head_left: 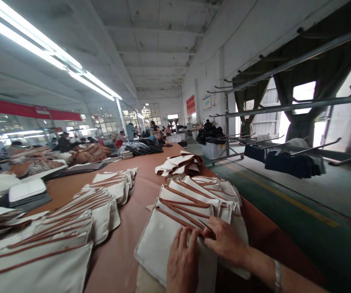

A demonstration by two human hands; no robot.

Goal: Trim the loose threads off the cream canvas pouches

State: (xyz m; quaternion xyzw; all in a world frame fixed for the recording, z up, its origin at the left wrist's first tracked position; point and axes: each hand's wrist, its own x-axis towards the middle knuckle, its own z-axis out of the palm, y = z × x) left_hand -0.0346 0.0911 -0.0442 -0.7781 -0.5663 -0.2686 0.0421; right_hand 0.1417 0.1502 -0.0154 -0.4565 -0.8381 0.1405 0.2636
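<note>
My left hand (183,260) lies on a white fabric piece (160,244) with a brown trimmed edge, its fingers bent and closed at that edge. Close beside it, my right hand (224,238) is closed around a thin dark pointed tool (205,224), perhaps thread snips; most of it is hidden in the palm. The tool's tip points left over the brown trim. Behind both hands, more white pieces (190,189) with brown edges overlap in a fanned row. A bracelet (277,276) circles my right wrist.
Another fanned row of white, brown-edged pieces (102,219) lies to the left on the brown-covered table (126,244). A folded bundle (180,162) sits further back. Metal racks (285,106) with dark cloth stand right, beyond the table edge. Several people work in the background.
</note>
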